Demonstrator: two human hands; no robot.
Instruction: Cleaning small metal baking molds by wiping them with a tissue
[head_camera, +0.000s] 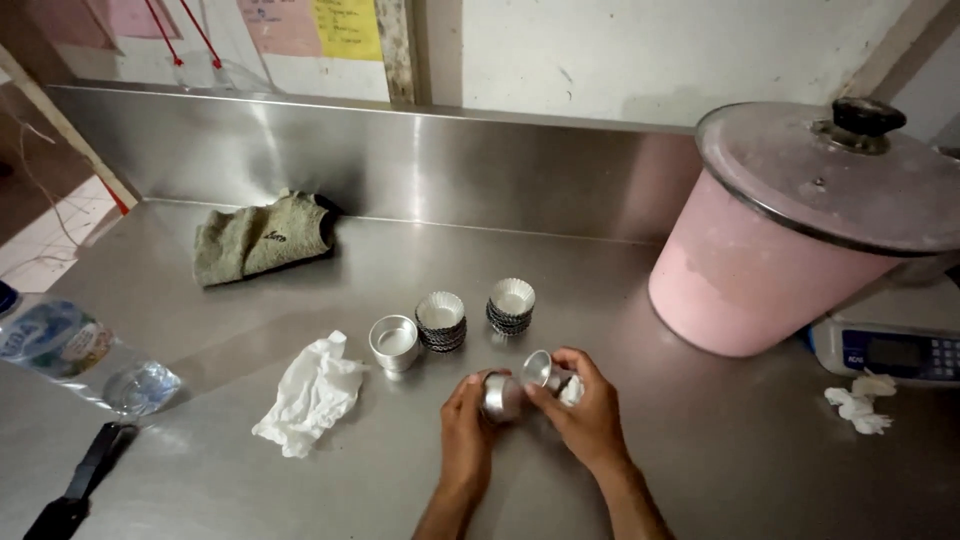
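Two small metal cups sit low over the counter (700, 470), one gripped in the left hand (468, 425), the other (538, 368) pinched by the right hand (590, 410), nearly touching.

Commercial kitchen: steel counter (300, 300), fluted moulds (511, 305), scale (890, 350)

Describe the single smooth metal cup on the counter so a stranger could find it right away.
Start at the pink bucket on the steel counter and look left past two stacks of fluted moulds. The cup stands alone just left of them, beside a crumpled white tissue. Unlike the stacks, it is smooth-walled and single.
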